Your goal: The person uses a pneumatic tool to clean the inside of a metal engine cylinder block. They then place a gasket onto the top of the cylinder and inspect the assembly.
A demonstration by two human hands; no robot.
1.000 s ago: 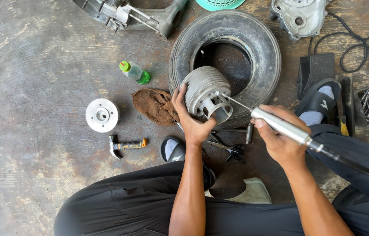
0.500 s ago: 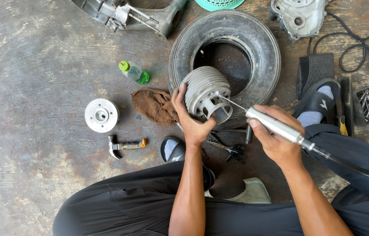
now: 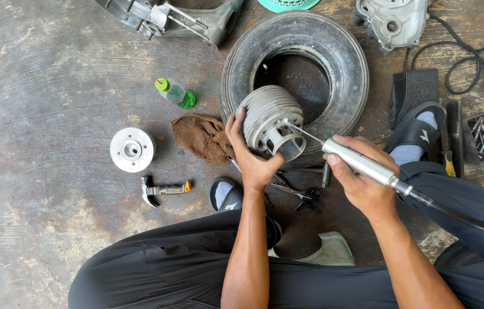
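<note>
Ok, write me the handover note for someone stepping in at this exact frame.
Left hand: grips the finned metal cylinder, tilted against the tyre.
Right hand: holds the silver rotary handpiece; its thin bit reaches the cylinder's open end.
Nearby: brown rag, green bottle, hammer, round hub, scissors.
How much grinding is done or left: cannot tell from here.
</note>
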